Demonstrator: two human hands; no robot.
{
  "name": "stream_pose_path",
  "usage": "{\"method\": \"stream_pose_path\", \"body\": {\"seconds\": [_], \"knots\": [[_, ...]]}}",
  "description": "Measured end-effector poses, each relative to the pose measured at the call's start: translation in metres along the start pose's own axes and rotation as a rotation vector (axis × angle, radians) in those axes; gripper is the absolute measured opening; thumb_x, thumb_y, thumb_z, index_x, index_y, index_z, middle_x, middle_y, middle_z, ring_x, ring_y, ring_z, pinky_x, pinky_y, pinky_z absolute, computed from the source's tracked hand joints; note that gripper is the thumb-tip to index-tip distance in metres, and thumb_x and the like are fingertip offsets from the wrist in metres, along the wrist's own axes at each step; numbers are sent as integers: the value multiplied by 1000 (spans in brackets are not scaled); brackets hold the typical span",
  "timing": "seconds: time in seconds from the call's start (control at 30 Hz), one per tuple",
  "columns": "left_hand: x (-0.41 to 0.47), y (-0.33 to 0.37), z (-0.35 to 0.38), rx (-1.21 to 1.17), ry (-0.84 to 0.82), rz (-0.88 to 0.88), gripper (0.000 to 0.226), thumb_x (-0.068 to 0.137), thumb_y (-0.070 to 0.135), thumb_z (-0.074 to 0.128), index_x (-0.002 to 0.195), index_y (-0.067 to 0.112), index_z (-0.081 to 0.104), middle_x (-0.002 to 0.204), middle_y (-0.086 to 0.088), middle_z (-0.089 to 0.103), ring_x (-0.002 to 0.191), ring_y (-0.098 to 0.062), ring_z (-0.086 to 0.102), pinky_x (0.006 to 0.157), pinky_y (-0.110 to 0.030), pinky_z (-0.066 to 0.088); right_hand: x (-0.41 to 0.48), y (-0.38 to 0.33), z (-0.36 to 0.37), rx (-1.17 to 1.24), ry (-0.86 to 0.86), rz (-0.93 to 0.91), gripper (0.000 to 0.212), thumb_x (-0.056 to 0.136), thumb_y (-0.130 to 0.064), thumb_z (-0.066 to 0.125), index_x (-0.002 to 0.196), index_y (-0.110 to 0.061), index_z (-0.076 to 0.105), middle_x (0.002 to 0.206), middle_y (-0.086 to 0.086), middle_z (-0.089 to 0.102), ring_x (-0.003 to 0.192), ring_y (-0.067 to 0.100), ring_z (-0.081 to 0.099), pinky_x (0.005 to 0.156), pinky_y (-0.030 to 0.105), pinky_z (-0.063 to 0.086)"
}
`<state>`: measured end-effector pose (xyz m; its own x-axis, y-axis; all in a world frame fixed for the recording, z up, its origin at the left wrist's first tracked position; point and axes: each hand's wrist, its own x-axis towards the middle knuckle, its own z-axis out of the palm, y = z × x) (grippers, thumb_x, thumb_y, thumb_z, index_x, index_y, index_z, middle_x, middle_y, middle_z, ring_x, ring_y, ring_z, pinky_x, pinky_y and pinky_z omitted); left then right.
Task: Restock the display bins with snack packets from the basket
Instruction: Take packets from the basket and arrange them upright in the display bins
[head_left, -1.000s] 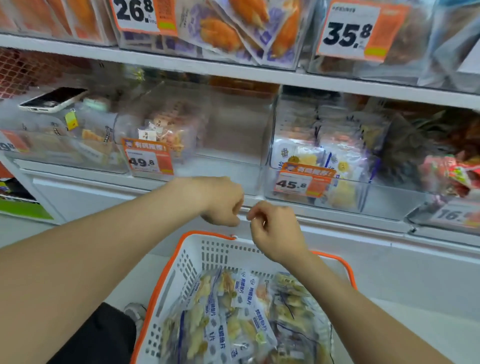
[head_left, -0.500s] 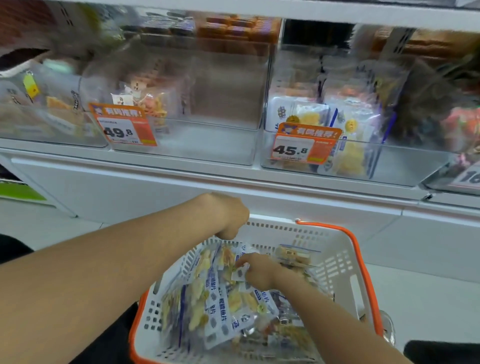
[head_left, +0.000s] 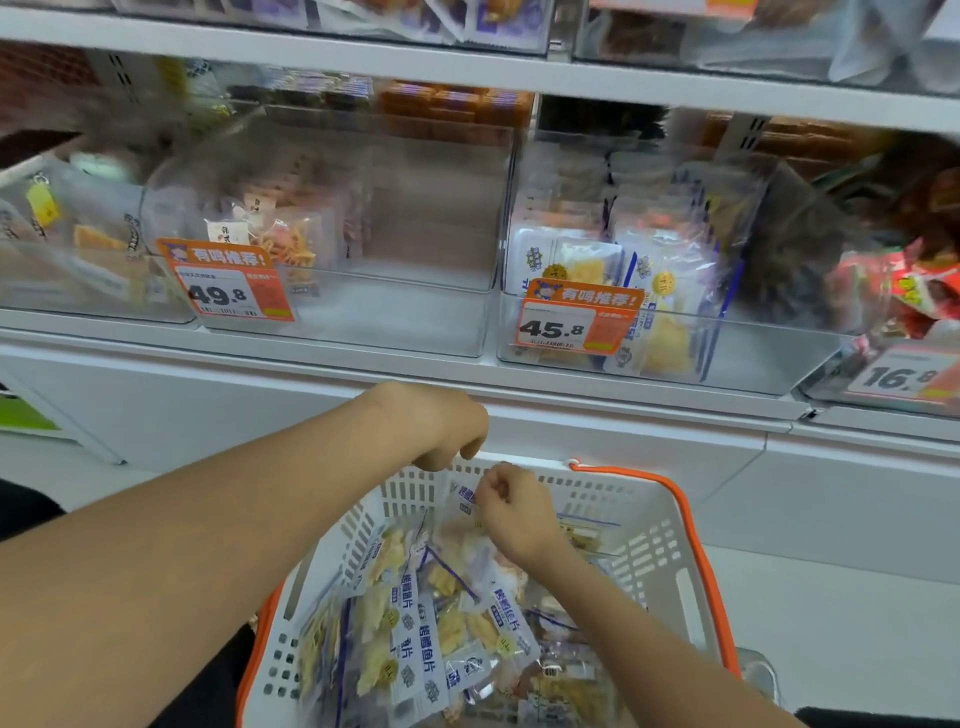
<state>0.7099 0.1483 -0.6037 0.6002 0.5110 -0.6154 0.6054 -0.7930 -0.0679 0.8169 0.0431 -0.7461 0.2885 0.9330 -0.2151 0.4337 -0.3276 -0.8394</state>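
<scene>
1. The white basket (head_left: 670, 566) with an orange rim sits at 6 o'clock in the view, below the edge of the shelf (head_left: 623, 400). It is heaped with clear snack packets (head_left: 415, 644) bearing blue-and-white labels.
2. The right hand (head_left: 511, 512) is over the basket's 12 o'clock half, its fingers curled tight. It pinches the top of one held packet (head_left: 462, 501), which hangs above the heap.
3. The left hand (head_left: 441, 423) hovers over the basket's far rim, at 11 o'clock from the right hand and just beside it. Its fingers curl downward, and I cannot tell whether they grip anything.
4. At 1 o'clock, a clear display bin (head_left: 769, 364) carries a 45.8 price tag (head_left: 571, 325). Look-alike stocked packets (head_left: 654, 280) stand upright in its left half.
5. At 11 o'clock, a second clear bin (head_left: 415, 327), with a 49.8 tag (head_left: 228, 283), has blurred orange-tinted packs at its left side.
6. At 3 o'clock, red wrappers (head_left: 904, 286) lie above a 16.8 tag (head_left: 898, 376).
</scene>
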Motion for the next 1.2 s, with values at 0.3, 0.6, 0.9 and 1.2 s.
{"method": "stream_pose_path", "body": {"seconds": [0.3,0.6,0.9,1.2], "knots": [[-28,28,-47,-136,111,91,70,72,30,95,126,28,51,108,9,57,92,-16,58,84,-34,51,-34,-60,-84,362,303,-319,26,83,13,53,89,-10,63,81,7,60,69,10,57,51,23,46],[-53,34,-102,-421,404,255,20,82,33,89,96,25,77,86,9,78,77,-13,73,74,-41,62,-62,-91,-159,369,380,-375,19,85,-13,67,101,-23,70,77,5,75,68,23,72,62,51,62],[-39,82,-140,-598,1066,224,55,87,36,79,137,26,58,124,6,62,115,-14,58,90,-23,45,-51,-117,-226,253,1076,-524,15,85,-15,68,96,-24,65,77,-10,72,69,9,69,64,35,58],[-1,113,-142,-130,976,192,40,102,37,49,137,18,53,158,-6,36,148,-25,28,114,-44,27,-6,-92,-280,-517,1272,-453,23,86,-9,62,108,-16,58,79,2,61,74,30,55,70,39,35]]}}
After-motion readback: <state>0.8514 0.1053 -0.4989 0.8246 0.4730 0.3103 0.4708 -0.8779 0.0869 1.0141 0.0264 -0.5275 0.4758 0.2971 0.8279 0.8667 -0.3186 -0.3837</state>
